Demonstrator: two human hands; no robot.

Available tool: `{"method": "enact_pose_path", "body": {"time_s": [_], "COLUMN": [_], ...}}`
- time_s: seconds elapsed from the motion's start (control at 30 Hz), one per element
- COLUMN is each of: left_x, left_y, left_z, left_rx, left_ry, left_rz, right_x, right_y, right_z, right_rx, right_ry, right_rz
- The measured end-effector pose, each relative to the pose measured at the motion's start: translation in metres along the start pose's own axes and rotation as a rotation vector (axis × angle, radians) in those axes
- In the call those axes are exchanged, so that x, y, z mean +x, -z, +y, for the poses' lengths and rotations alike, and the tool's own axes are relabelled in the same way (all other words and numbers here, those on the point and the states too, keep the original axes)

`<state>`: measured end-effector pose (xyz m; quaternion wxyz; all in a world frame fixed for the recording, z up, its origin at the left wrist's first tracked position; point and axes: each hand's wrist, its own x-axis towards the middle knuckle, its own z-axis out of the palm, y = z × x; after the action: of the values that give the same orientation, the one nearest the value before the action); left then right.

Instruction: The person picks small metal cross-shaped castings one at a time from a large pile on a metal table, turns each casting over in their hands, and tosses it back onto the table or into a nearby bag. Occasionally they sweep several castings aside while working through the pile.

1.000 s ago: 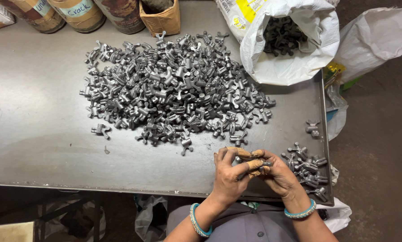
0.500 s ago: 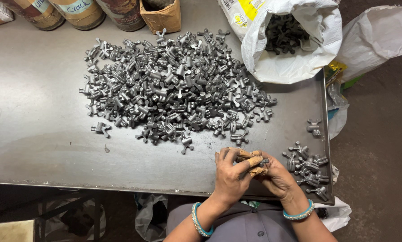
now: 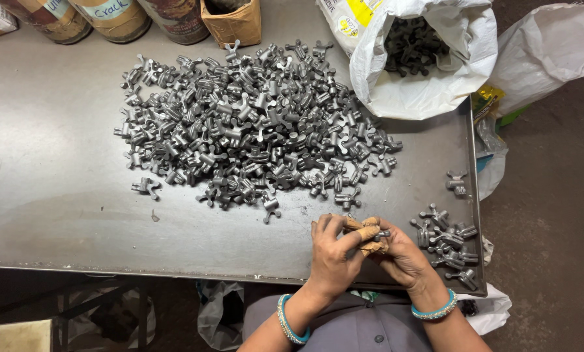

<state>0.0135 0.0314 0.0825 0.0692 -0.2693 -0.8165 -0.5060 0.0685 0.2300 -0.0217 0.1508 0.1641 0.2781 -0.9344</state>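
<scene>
At the near edge of the grey metal table (image 3: 57, 215), the left hand (image 3: 331, 251) and right hand (image 3: 403, 255) are pressed together, both closed around one small grey metal part (image 3: 382, 233) whose tip shows between the taped fingertips (image 3: 369, 232). Just right of the hands lies a small pile of like parts (image 3: 448, 238), with two loose pieces (image 3: 457, 184) beyond it. Farther off, a large heap of forked metal parts (image 3: 253, 127) covers the table's middle. At the far edge stand an open white sack (image 3: 429, 85) holding dark parts, a cardboard box (image 3: 233, 25) and round tins (image 3: 116, 18).
</scene>
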Motion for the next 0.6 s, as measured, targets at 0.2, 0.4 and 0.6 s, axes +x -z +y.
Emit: {"method": "enact_pose_path", "body": {"time_s": [0.2, 0.4, 0.6], "left_x": [-0.004, -0.017, -0.028], "left_y": [0.005, -0.009, -0.024], "left_z": [-0.013, -0.042, -0.062], "left_rx": [-0.077, -0.519, -0.896], "left_ry": [0.081, 0.441, 0.69], "left_rz": [0.027, -0.006, -0.108], "right_x": [-0.004, -0.003, 0.0], "right_y": [-0.005, -0.011, -0.001], "right_z": [-0.008, -0.007, -0.001], "right_rx": [-0.169, -0.373, -0.411], "right_ry": [0.08, 0.221, 0.235], "right_rz": [0.05, 0.211, 0.283]}}
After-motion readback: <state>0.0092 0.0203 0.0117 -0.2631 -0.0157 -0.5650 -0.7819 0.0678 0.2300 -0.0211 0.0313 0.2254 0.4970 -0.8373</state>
